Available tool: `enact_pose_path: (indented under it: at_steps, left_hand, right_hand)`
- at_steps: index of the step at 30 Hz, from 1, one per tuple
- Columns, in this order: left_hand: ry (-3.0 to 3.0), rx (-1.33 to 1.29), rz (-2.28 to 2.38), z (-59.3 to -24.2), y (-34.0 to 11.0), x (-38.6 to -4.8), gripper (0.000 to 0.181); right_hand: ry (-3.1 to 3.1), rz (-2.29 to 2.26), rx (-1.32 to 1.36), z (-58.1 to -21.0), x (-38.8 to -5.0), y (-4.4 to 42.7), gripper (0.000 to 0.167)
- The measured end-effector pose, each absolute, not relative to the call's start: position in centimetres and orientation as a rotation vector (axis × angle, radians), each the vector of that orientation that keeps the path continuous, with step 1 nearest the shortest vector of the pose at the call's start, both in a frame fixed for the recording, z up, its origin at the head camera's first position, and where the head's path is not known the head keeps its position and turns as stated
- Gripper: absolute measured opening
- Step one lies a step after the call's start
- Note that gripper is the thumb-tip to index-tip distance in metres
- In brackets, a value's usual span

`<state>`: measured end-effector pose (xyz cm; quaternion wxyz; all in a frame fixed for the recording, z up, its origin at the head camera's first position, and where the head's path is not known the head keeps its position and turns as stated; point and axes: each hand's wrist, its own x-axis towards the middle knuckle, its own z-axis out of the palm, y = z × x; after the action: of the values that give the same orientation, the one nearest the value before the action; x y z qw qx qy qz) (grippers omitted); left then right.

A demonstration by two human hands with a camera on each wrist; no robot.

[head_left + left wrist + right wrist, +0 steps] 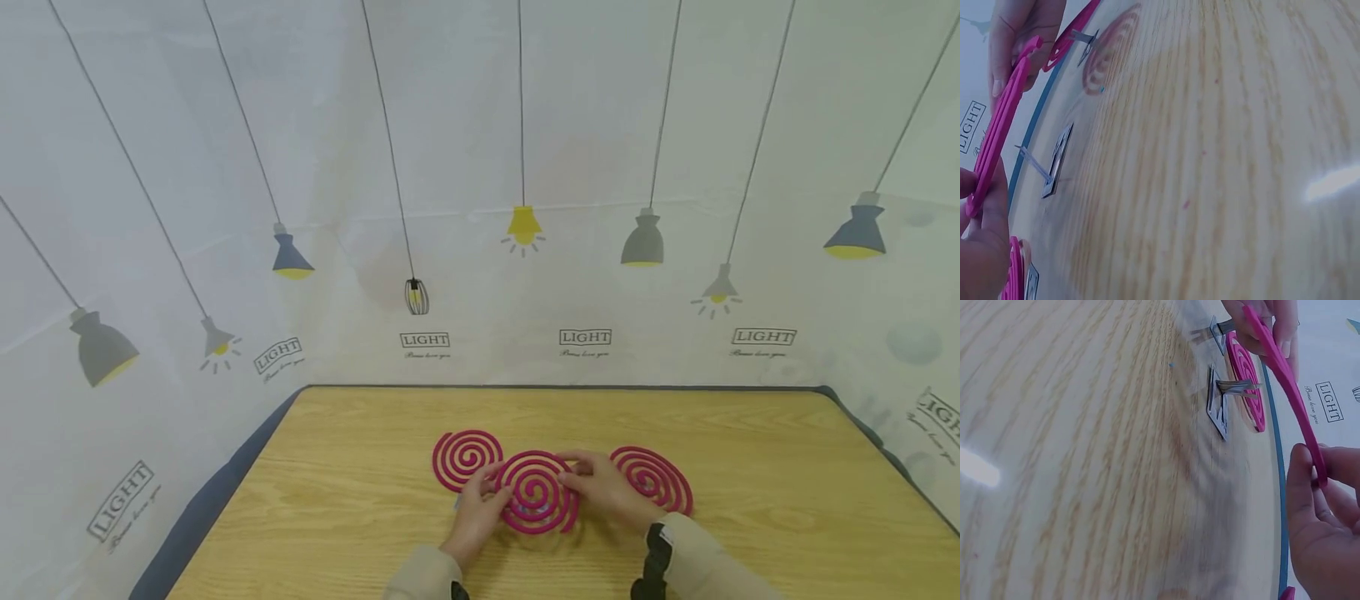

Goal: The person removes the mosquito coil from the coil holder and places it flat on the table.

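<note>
Wears pale sleeves [708,562]. Grips the held coil [535,490] with both hands, pinching its left rim with the left hand [476,512] and its right rim with the right hand [603,487]. Keeps it level-ish above the table [337,517], spanning crosswise between 2 hands, neither plainly nearer; appears almost edge-on in both wrist views. Lies above 1 middle stand [1212,403], near its upright prong [1238,386] but apart, chiefly in height. Just past the right hand, shows 1 right coil [647,483], tilted, seemingly touching a 2nd stand [1088,49]; past the left hand, 1 left coil [470,457]. Farther back, includes a pale sheet [480,150] printed with lamps.
</note>
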<state>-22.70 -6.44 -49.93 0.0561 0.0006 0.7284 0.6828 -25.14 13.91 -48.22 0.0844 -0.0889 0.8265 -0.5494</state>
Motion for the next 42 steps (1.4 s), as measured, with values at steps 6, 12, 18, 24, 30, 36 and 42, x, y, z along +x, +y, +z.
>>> enact_pose_path:
  at_steps: [6, 12, 18, 24, 30, 36, 42]
  left_hand:
    - [2.228, -0.005, 2.087, -49.8, -6.0, -22.7, 0.045]
    - [2.259, -0.011, 2.089, -50.0, -5.8, -23.1, 0.044]
    - [2.29, -0.014, 2.121, -49.9, -5.8, -23.3, 0.043]
    - [2.32, 0.013, 2.127, -49.4, -6.1, -23.3, 0.044]
    - [2.335, 0.01, 2.155, -49.1, -6.1, -23.5, 0.044]
    - [2.359, -0.012, 2.156, -48.8, -5.8, -23.8, 0.042]
    - [2.341, 0.011, 2.157, -48.4, -5.8, -24.0, 0.039]
  right_hand:
    - [2.479, -1.715, -0.26, -48.1, -25.3, 14.1, 0.034]
    - [2.45, -1.793, -0.207, -47.8, -25.2, 14.2, 0.033]
    - [2.385, -1.858, -0.288, -47.7, -25.2, 14.5, 0.034]
    - [2.404, -1.819, -0.279, -47.7, -25.3, 14.6, 0.032]
    - [2.391, -1.811, -0.252, -47.4, -25.3, 14.6, 0.032]
    - [2.367, -1.843, -0.16, -46.9, -25.5, 14.7, 0.03]
    - [2.377, -1.893, -0.172, -46.7, -25.6, 14.9, 0.03]
